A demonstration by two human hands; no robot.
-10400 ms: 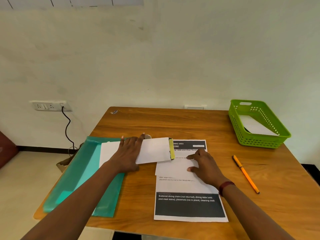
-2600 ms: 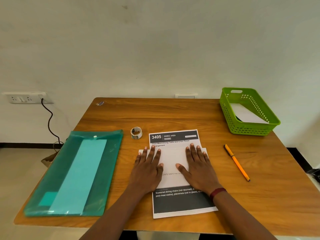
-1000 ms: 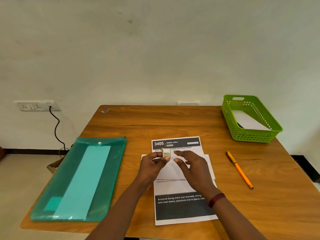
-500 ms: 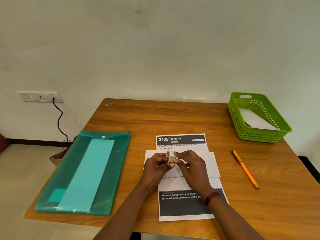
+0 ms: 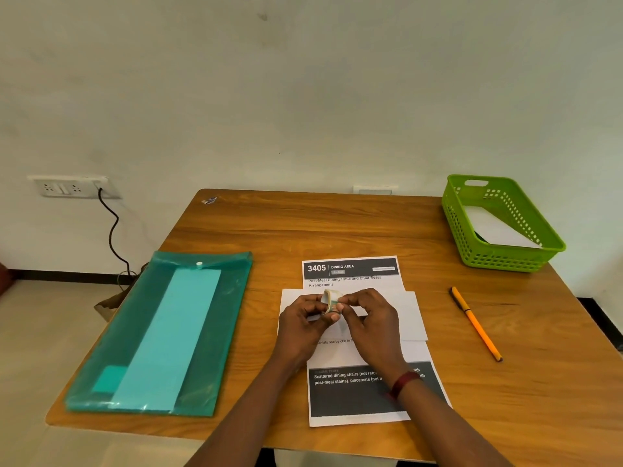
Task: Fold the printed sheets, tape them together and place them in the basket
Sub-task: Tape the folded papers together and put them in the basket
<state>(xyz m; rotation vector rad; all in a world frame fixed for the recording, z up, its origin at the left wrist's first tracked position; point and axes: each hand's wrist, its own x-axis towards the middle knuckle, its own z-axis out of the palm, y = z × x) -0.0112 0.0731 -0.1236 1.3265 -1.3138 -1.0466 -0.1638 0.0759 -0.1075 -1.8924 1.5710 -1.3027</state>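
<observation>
Now left hand [image 5: 303, 326] grips tape [image 5: 332, 298], right hand [image 5: 371, 326] pinches its rim, above sheets [image 5: 413, 315] by table's [image 5: 303, 224] front edge, basket [image 5: 505, 261] at far-right corner; should peel a short strip slowly, keeping sheets aligned

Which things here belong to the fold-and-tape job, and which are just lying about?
Job: tape roll, gripped by the left hand and pinched by the right hand; folded sheet; printed sheet under it; basket, with a paper in it.
Lying about: folder; pen.
</observation>
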